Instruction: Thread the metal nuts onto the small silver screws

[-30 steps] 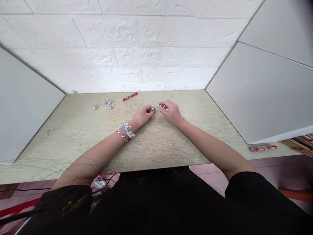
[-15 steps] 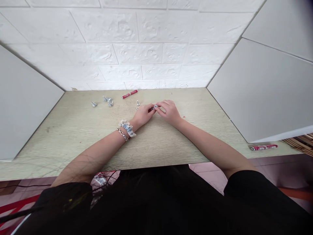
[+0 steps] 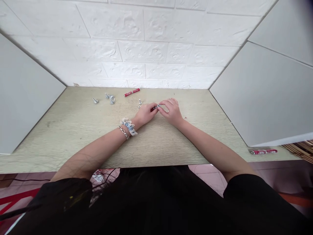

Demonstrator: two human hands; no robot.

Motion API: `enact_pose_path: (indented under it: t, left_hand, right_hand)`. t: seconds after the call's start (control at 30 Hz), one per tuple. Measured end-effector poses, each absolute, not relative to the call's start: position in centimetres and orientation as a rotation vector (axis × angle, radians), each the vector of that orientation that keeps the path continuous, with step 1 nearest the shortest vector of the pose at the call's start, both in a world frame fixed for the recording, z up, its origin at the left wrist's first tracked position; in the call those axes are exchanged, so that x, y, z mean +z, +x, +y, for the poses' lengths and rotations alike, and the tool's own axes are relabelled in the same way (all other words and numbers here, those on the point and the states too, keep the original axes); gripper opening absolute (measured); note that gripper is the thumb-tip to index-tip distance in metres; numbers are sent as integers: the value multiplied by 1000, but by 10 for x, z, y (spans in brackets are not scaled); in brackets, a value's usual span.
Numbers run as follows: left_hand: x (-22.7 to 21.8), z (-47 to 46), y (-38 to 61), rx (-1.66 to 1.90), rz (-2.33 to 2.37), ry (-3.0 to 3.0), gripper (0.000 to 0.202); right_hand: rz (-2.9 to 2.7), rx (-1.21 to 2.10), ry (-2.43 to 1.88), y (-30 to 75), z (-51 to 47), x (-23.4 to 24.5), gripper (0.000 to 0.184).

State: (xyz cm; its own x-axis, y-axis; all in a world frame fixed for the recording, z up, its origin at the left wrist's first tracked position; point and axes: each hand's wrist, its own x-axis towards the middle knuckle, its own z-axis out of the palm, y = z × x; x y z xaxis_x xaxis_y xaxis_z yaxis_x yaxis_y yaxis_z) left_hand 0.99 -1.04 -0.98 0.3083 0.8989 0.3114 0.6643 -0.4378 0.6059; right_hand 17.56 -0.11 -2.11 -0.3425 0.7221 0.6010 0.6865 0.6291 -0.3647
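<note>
A small silver bolt [image 3: 158, 106] is held between my two hands above the table. My left hand [image 3: 145, 113] pinches its shank end, and the fingers cover much of it. At the other end, the thumb and forefinger of my right hand [image 3: 171, 111] close around a round metal part, perhaps a nut or the head; it is too small to tell. Just beyond my left hand another bolt [image 3: 140, 101] stands on its head, with a tiny metal nut [image 3: 139, 107] beside it.
Several bolts with washers [image 3: 111, 99] are grouped at the back left, and a single bolt [image 3: 95, 101] lies left of them. A red marker-like tube [image 3: 132, 92] rests near the wall; a similar red tube [image 3: 263, 151] lies front right by a wicker basket [image 3: 299, 149]. Panels flank the table [image 3: 156, 143].
The view has shifted slightly. Both hands keep hold of the bolt, and the right fingers have changed position a little around its end, which shows more clearly.
</note>
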Motion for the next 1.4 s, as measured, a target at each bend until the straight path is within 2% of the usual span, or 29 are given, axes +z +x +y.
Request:
enact_pose_path:
  t: [1.4]
  left_hand:
    - [-12,-10,7,890,1368,2259,24]
  right_hand:
    - [-2104,207,-890,175,-2,-21,36]
